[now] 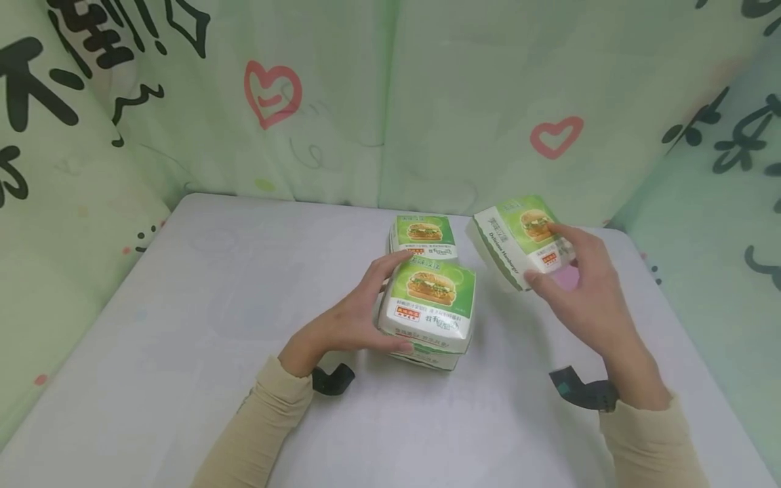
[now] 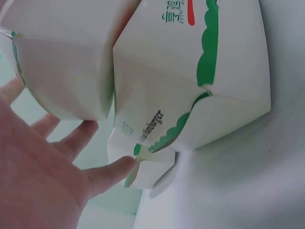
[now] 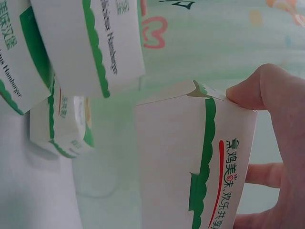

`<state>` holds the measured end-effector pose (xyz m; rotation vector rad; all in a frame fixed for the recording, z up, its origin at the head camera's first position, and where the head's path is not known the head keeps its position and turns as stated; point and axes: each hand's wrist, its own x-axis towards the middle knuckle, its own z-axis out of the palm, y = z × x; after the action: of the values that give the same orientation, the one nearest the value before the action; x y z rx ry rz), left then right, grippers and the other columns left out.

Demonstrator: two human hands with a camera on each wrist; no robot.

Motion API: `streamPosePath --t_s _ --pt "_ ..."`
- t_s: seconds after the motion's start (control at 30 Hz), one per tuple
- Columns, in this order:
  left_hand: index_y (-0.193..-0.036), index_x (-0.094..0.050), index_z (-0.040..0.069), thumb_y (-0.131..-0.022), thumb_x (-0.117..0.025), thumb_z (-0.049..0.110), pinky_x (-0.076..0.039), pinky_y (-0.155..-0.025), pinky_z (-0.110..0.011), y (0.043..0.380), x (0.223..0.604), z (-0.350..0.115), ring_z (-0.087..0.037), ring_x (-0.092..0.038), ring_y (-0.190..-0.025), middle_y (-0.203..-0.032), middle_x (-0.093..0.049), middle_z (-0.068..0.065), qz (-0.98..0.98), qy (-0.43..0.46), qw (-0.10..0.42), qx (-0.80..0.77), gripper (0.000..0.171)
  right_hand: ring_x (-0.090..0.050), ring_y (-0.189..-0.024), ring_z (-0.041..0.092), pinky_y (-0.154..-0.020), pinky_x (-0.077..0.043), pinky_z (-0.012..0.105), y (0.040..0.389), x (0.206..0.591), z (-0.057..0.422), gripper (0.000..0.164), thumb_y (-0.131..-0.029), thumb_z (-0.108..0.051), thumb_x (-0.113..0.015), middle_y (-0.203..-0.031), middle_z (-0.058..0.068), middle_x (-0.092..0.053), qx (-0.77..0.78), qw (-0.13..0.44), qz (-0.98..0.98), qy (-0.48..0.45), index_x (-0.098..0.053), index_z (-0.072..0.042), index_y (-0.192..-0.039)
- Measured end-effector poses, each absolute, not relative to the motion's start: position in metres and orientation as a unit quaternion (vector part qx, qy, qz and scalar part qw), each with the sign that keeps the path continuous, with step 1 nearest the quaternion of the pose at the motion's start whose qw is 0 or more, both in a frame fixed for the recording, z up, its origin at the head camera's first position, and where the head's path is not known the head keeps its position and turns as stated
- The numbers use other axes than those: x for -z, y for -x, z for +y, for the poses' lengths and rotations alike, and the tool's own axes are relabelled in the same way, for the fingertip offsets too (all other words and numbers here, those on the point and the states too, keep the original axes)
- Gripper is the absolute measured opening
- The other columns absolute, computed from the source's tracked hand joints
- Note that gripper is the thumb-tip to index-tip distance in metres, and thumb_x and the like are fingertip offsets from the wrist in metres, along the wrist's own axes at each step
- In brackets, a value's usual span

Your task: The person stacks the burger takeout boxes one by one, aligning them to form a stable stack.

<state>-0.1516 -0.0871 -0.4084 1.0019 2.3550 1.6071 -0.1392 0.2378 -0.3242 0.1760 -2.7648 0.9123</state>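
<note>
My left hand [image 1: 348, 312] grips the left side of a green-and-white paper hamburger box [image 1: 433, 298], thumb at the near side and fingers at the far side. Beneath it a second hamburger box [image 2: 228, 62] rests on the table, its lower edge showing in the head view. Just behind this stack stands another hamburger box [image 1: 424, 234], partly hidden by the upper one. On the right, my right hand [image 1: 582, 291] holds a further hamburger box [image 3: 171, 152] tilted in the air, the thumb on its near edge and fingers over its top.
A white table [image 1: 244, 285] carries the boxes. Pale green curtains [image 1: 476, 88] with hearts and black lettering stand behind and at both sides. Dark straps [image 1: 586, 393] show at both wrists.
</note>
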Motion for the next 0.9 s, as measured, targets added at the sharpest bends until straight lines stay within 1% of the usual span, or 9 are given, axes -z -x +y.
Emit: streamPosePath --t_s 0.13,0.27,0.33,0.4,0.5,0.6,0.67,0.77,0.9 --pt "-0.156 -0.012 0.033 -0.067 -0.092 0.025 -0.035 -0.114 -0.048 0.151 0.411 -0.086 -0.015 -0.027 -0.142 -0.159 -0.017 0.006 0.782 -0.319 0.038 -0.535 0.119 -0.036 -0.131 0.03 -0.088 -0.04 0.046 0.13 0.314 0.227 0.074 -0.085 -0.019 -0.074 -0.152 0.012 -0.037 -0.315 0.147 -0.932 -0.105 -0.039 -0.018 -0.151" --pt "-0.156 -0.013 0.032 -0.068 -0.091 0.026 -0.029 -0.12 -0.048 0.149 0.412 -0.085 -0.014 -0.023 -0.146 -0.159 -0.016 0.006 0.787 -0.303 0.023 -0.537 0.118 -0.037 -0.133 0.028 -0.089 -0.038 0.042 0.121 0.305 0.215 0.076 -0.079 -0.012 -0.077 -0.149 0.011 -0.04 -0.315 0.167 -0.923 -0.144 -0.044 -0.016 -0.147" --pt "-0.156 -0.013 0.032 -0.069 -0.091 0.027 -0.025 -0.122 -0.047 0.149 0.413 -0.084 -0.013 -0.021 -0.147 -0.159 -0.016 0.006 0.79 -0.297 0.017 -0.536 0.117 -0.037 -0.133 0.029 -0.09 -0.039 0.044 0.117 0.301 0.208 0.077 -0.077 -0.011 -0.078 -0.148 0.011 -0.041 -0.312 0.172 -0.92 -0.162 -0.045 -0.015 -0.146" --pt "-0.156 -0.014 0.031 -0.069 -0.091 0.027 -0.024 -0.122 -0.047 0.148 0.412 -0.083 -0.013 -0.02 -0.147 -0.159 -0.016 0.007 0.791 -0.292 0.013 -0.537 0.116 -0.037 -0.133 0.031 -0.092 -0.04 0.05 0.114 0.298 0.202 0.077 -0.076 -0.011 -0.079 -0.147 0.012 -0.042 -0.31 0.174 -0.916 -0.184 -0.046 -0.015 -0.146" --pt "-0.156 -0.014 0.031 -0.069 -0.091 0.027 -0.024 -0.122 -0.048 0.148 0.411 -0.082 -0.013 -0.021 -0.147 -0.159 -0.017 0.007 0.79 -0.287 0.011 -0.542 0.116 -0.039 -0.132 0.034 -0.095 -0.037 0.057 0.112 0.297 0.193 0.076 -0.075 -0.013 -0.08 -0.145 0.014 -0.045 -0.306 0.177 -0.91 -0.216 -0.048 -0.014 -0.144" --pt "-0.156 -0.013 0.031 -0.069 -0.091 0.027 -0.025 -0.121 -0.05 0.148 0.41 -0.081 -0.014 -0.023 -0.146 -0.158 -0.017 0.005 0.79 -0.281 0.017 -0.546 0.117 -0.04 -0.13 0.035 -0.097 -0.037 0.054 0.11 0.298 0.185 0.074 -0.075 -0.017 -0.081 -0.142 0.016 -0.046 -0.294 0.173 -0.912 -0.228 -0.05 -0.014 -0.142" --pt "-0.157 -0.011 0.03 -0.069 -0.091 0.027 -0.026 -0.121 -0.051 0.148 0.41 -0.081 -0.016 -0.024 -0.145 -0.158 -0.017 0.003 0.788 -0.277 0.025 -0.549 0.119 -0.042 -0.127 0.036 -0.095 -0.039 0.052 0.108 0.299 0.18 0.072 -0.075 -0.02 -0.081 -0.14 0.018 -0.046 -0.278 0.169 -0.919 -0.224 -0.051 -0.014 -0.14" --pt "-0.158 -0.007 0.032 -0.069 -0.091 0.029 -0.027 -0.12 -0.053 0.147 0.409 -0.08 -0.017 -0.027 -0.142 -0.158 -0.018 0.003 0.788 -0.266 0.035 -0.553 0.122 -0.045 -0.119 0.036 -0.088 -0.043 0.048 0.105 0.3 0.172 0.071 -0.076 -0.029 -0.082 -0.139 0.019 -0.045 -0.242 0.167 -0.932 -0.211 -0.052 -0.015 -0.139" --pt "-0.158 -0.004 0.034 -0.068 -0.091 0.029 -0.03 -0.119 -0.054 0.148 0.408 -0.081 -0.019 -0.031 -0.139 -0.158 -0.018 0.002 0.789 -0.261 0.034 -0.556 0.125 -0.047 -0.11 0.033 -0.08 -0.046 0.045 0.101 0.298 0.165 0.074 -0.075 -0.041 -0.083 -0.141 0.018 -0.044 -0.2 0.174 -0.943 -0.203 -0.054 -0.015 -0.137"
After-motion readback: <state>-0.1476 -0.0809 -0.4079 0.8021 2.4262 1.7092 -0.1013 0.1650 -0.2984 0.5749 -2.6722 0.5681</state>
